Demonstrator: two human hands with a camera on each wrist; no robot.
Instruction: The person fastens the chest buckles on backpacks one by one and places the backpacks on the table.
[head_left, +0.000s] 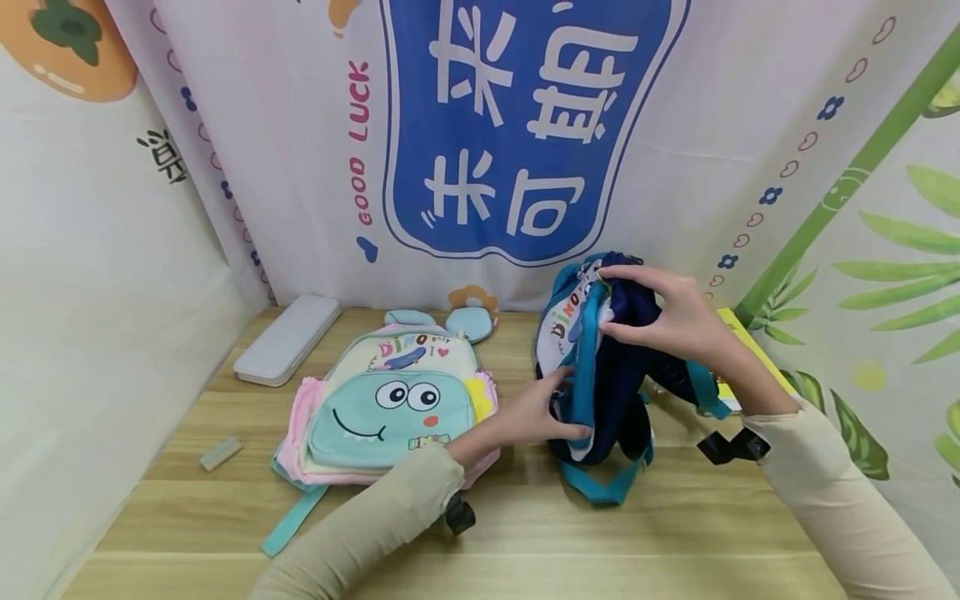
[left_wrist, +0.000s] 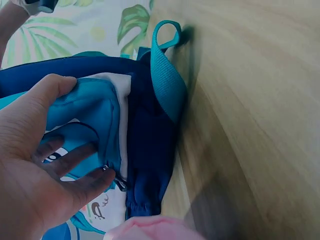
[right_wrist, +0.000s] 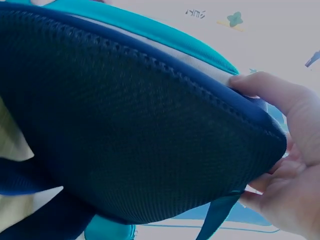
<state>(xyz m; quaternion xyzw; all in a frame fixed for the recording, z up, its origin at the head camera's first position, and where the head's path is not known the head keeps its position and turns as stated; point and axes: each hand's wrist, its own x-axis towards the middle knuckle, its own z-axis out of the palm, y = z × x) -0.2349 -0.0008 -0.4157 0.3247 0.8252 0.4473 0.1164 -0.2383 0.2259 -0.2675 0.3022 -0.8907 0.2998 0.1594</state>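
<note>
A navy and teal child's backpack [head_left: 626, 392] with "DINO" lettering stands upright but turned sideways on the table, its front facing left. My left hand [head_left: 536, 412] holds the lower part of its teal front pocket [left_wrist: 82, 115], thumb on one edge and fingers across the printed face. Higher up, my right hand [head_left: 667, 312] grips the backpack's edge between thumb and fingers; in the right wrist view the dark mesh back panel [right_wrist: 125, 125] fills most of the picture. A pocket zipper pull [left_wrist: 120, 184] hangs near my left fingertips. The inside of the backpack is hidden.
A pink and mint dinosaur backpack [head_left: 352, 437] lies face up to the left. Beyond it are a pale grey case [head_left: 288, 340] and a small eraser-like block [head_left: 221, 453]. A yellow book-like item [head_left: 750, 346] sits behind my right forearm. Printed curtains border the table.
</note>
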